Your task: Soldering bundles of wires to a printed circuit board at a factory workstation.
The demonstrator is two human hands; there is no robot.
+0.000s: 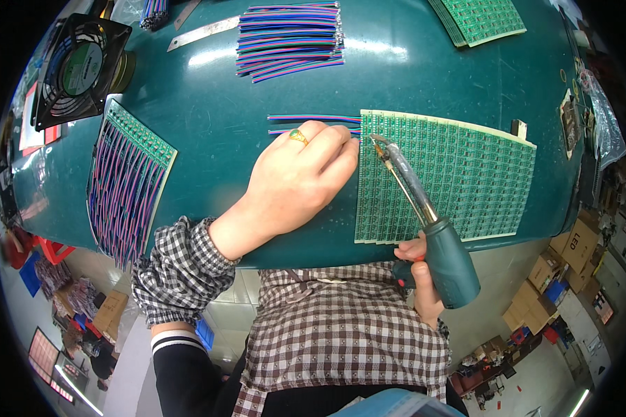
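My left hand (295, 174), with a ring on one finger, is closed in a pinch at the left edge of a green circuit board panel (452, 181). A short multicoloured ribbon wire (278, 132) runs under its fingers; the fingertips hide where it meets the board. Just above, another ribbon wire (313, 117) reaches the same edge. In my right hand (428, 288) is a dark green soldering gun (452, 267), gripped by its handle. Its tip points up and left, over the board's left columns near my left fingertips. Whether the tip touches the board I cannot tell.
On the green table (209, 125), a bundle of ribbon wires (289, 42) lies at the back beside a steel ruler (205, 33). A wired panel (139, 139) and a black fan (80, 69) stand left. More stacked panels (480, 21) lie back right.
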